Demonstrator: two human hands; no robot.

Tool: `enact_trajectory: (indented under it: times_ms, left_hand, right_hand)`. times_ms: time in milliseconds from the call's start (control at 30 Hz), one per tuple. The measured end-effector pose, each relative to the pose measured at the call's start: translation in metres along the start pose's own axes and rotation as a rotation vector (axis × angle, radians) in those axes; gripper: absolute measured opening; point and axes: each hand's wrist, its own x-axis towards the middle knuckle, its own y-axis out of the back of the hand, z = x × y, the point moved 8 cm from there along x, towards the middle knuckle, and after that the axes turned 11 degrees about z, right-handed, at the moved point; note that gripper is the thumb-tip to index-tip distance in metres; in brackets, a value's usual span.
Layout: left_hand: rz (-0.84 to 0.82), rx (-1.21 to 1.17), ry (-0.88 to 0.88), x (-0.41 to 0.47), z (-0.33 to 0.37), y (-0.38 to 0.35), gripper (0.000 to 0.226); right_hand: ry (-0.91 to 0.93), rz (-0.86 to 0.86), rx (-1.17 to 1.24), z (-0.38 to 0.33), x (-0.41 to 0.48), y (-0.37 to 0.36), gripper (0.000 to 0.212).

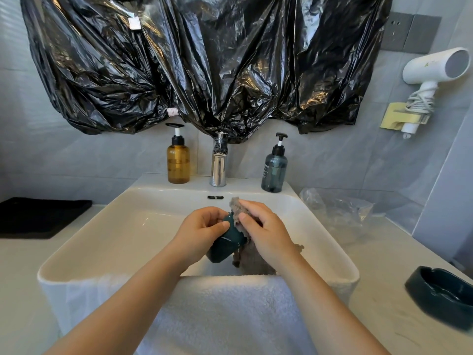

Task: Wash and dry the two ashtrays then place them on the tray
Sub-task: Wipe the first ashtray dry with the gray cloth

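Over basin of white sink (107, 226), at centre: left hand (202, 233) closed around dark teal ashtray (226, 243), held tilted on edge, thumb across its upper rim. Right hand (266, 230) at 3 o'clock of ashtray, fingers folded over grey-brown cloth (236, 204), pressing cloth against ashtray's upper side; cloth tail hanging below right palm into basin. Both hands full, no slack grip visible. Second ashtray (442, 294), same dark teal, upright on counter (384, 265) at 4 o'clock of sink, well apart from hands, wet sheen inside. Black tray (38, 216) flat on counter at 9 o'clock of sink, nothing seen on it. White towel (222, 311) draped over sink's near rim at 6 o'clock, beneath forearms. Chrome tap (218, 166) at 12 o'clock on sink's back ledge; whether water running, cannot tell. Amber pump bottle (178, 163) at 11 o'clock, just beside tap; blue-grey pump bottle (274, 170) at 1 o'clock. Crumpled clear plastic (337, 210) on counter at 2 o'clock of sink. Black plastic sheeting (204, 60) covering wall above tap. White hair dryer (435, 70) in wall holder at far 2 o'clock.
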Motion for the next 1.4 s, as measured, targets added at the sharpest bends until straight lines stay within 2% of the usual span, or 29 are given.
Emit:
enact_trajectory:
  times_ms: [67, 167, 233, 300, 433, 567, 633, 733, 867, 967, 1133, 1267, 1400]
  left_hand:
    - [-0.016, -0.011, -0.019, -0.001, 0.001, -0.001, 0.017]
    - [-0.035, -0.070, -0.037, -0.002, 0.004, 0.000, 0.020]
    - [-0.061, -0.108, -0.028, -0.002, 0.005, -0.001, 0.019]
    - [-0.108, -0.115, 0.005, -0.003, 0.003, -0.007, 0.018]
    - [-0.170, -0.053, 0.093, -0.006, -0.003, -0.017, 0.021]
    - [-0.092, -0.016, 0.084, -0.002, -0.007, -0.009, 0.022]
    - [-0.055, -0.007, 0.071, 0.000, -0.008, -0.006, 0.022]
    - [-0.005, 0.006, 0.060, 0.004, -0.009, -0.002, 0.023]
    - [0.016, 0.023, 0.051, 0.005, -0.011, 0.000, 0.023]
    - [-0.014, 0.047, 0.034, 0.003, -0.008, -0.004, 0.022]
    - [-0.011, 0.007, 0.039, 0.004, -0.009, -0.004, 0.022]
    - [0.025, -0.015, 0.065, 0.006, -0.008, 0.001, 0.023]
    - [0.010, 0.022, 0.041, 0.004, -0.008, -0.001, 0.023]
  right_hand:
    - [-0.059, -0.003, 0.059, 0.003, 0.003, -0.001, 0.037]
    - [-0.366, 0.029, 0.274, 0.023, 0.006, 0.001, 0.037]
    - [-0.419, 0.056, 0.309, 0.027, 0.005, 0.003, 0.039]
    - [-0.394, 0.089, 0.320, 0.026, 0.006, 0.006, 0.045]
    - [-0.255, 0.038, 0.201, 0.011, -0.001, 0.002, 0.033]
    - [-0.092, 0.020, 0.062, -0.001, -0.004, 0.003, 0.038]
    - [-0.011, 0.108, 0.001, -0.005, -0.003, 0.011, 0.036]
    - [0.051, 0.263, -0.024, -0.009, -0.005, 0.025, 0.021]
    - [0.178, 0.153, -0.096, -0.022, -0.011, 0.016, 0.020]
    - [0.164, 0.095, -0.113, -0.021, -0.009, 0.009, 0.031]
    - [-0.045, 0.130, -0.021, 0.003, 0.002, 0.012, 0.034]
    - [0.066, 0.162, -0.050, -0.008, -0.003, 0.018, 0.033]
    - [0.113, 0.053, -0.072, -0.014, -0.006, 0.004, 0.040]
